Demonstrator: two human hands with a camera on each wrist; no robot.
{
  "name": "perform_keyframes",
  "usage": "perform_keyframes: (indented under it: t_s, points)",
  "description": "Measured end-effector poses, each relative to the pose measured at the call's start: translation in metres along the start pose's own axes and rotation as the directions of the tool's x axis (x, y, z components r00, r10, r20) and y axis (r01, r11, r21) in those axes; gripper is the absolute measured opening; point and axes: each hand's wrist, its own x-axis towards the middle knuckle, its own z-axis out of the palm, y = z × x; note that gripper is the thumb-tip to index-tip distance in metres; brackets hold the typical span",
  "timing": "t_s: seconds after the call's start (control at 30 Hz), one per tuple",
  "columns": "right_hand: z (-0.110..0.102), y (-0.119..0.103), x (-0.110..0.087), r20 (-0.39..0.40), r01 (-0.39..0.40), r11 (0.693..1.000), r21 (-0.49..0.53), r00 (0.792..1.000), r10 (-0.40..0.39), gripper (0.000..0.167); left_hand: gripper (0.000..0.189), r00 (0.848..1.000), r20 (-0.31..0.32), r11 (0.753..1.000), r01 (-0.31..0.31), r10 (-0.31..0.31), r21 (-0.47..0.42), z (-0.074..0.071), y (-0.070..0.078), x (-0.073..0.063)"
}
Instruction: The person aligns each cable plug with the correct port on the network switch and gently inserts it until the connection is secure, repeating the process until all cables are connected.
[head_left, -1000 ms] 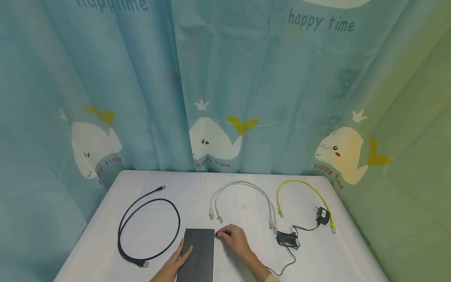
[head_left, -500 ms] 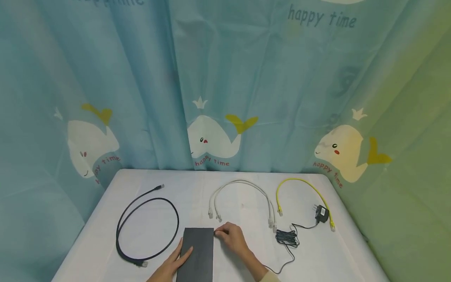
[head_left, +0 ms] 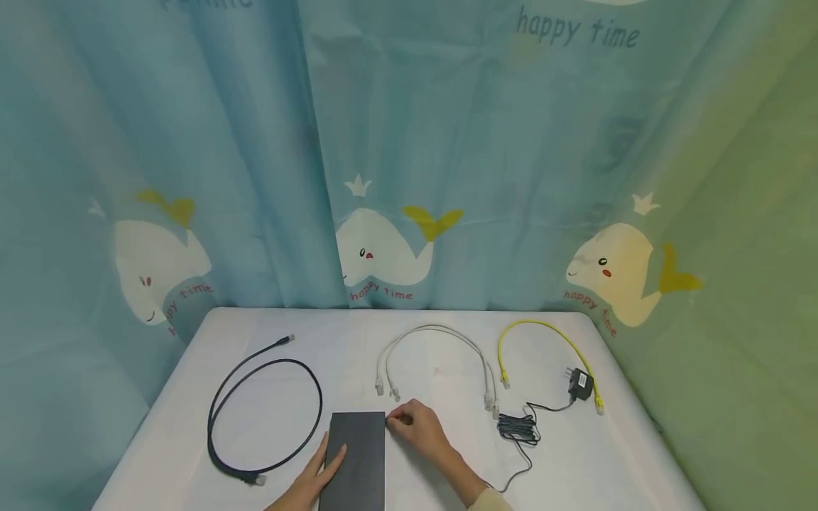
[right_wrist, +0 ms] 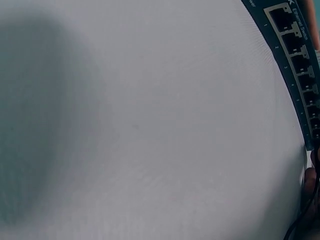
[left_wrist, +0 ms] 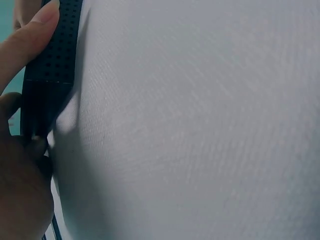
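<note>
- Head view: the Ethernet switch (head_left: 358,458) lies flat at the near edge of the scene, left of centre, on a white table (head_left: 441,376); its dark grey top is plain and matte, long and rectangular.
- Right wrist view: its bluish-black front carries a row of numbered, pale-framed square ports and small light lettering.
- Left wrist view: one narrow side is perforated with rows of small round holes.
- Left hand (head_left: 309,482): thumb spread wide from the fingers, laid on the switch's top, with the fingers along its left side.
- Right hand (head_left: 418,429): fingertips narrowed, pinching a small dark plug (head_left: 387,420) at the switch's far right corner.
</note>
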Motion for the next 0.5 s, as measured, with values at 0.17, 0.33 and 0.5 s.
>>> perform_keyframes:
  t_s: [0.17, 0.33, 0.5]
  points:
    - [-0.004, 0.0, 0.002, 0.06, -0.083, 0.996, 0.037, 0.995, 0.08, 0.009, 0.088, 0.997, 0.08, 0.998, 0.02, -0.016, -0.061, -0.006, 0.002, 0.003]
    - [-0.014, 0.006, 0.004, 0.078, -0.108, 0.993, 0.036, 0.991, 0.105, 0.008, 0.089, 0.969, 0.234, 0.948, 0.147, -0.081, -0.281, -0.02, 0.006, 0.012]
    - [-0.032, 0.018, 0.004, 0.047, -0.082, 0.996, 0.03, 0.996, 0.081, 0.01, 0.088, 0.976, 0.201, 0.949, 0.135, -0.079, -0.285, -0.018, 0.007, 0.01]
